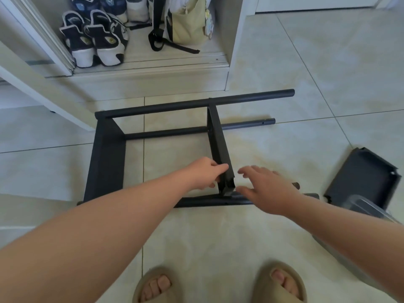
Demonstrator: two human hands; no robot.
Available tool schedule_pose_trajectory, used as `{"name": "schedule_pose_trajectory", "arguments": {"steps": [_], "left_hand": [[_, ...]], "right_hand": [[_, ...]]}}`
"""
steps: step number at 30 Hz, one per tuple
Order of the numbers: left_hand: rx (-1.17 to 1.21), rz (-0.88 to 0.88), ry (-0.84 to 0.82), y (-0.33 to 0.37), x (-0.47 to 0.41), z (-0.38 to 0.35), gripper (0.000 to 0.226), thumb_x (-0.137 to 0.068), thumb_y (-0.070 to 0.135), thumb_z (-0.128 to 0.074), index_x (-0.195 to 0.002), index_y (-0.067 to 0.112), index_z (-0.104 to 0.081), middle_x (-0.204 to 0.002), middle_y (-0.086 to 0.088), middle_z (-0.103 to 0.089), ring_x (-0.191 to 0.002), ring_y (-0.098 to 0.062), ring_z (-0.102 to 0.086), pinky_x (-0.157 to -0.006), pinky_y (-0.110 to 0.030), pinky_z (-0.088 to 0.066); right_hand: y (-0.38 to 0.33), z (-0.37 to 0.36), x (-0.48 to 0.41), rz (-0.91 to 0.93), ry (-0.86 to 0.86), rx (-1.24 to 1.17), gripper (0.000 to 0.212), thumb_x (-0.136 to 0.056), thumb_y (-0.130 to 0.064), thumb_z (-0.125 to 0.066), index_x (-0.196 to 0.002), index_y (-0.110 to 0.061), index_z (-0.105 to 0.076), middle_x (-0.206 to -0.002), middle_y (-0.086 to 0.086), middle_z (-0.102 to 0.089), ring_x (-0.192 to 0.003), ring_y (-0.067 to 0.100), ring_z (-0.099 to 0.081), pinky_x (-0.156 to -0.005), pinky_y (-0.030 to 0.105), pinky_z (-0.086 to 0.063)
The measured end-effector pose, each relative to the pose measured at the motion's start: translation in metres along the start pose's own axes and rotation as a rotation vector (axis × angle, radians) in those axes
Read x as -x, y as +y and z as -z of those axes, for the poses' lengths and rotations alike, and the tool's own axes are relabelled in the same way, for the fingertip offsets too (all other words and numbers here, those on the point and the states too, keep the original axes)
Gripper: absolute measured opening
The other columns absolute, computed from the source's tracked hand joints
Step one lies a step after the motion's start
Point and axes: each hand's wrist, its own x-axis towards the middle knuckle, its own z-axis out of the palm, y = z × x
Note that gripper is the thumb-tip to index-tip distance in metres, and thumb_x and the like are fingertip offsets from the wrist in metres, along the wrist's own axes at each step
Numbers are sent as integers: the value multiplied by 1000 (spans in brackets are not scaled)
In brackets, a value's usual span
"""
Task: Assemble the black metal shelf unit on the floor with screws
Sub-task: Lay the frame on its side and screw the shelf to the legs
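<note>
No word, brand or number can be read. The dark sneakers [107,38] bear a small round yellowish mark on each heel, too small to make out. A pale charm on the bag [188,27] is blurred.

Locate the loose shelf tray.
Head view: the tray sits on the floor at the right, just past the frame's near pole, behind a clear container, right of the right hand.

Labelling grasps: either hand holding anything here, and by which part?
Left hand grips the middle shelf panel at its near end, beside the near pole. Right hand is open, holding nothing.
</note>
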Motion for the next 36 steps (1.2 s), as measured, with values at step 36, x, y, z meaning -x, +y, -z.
{"name": "schedule_pose_trajectory", "arguments": {"steps": [36], "left_hand": [[-116,42,47,9,0,-1,36,-99,36,-59,-105,3,-72,-107,-13,-70,-103,-30,-63,-97,-40,-49]], "right_hand": [[13,22,-7,62,-4,186,17,-100,-43,-54,-111,-35,-64,-99,-10,-60,-94,15,-55,-81,32,-37]]}}
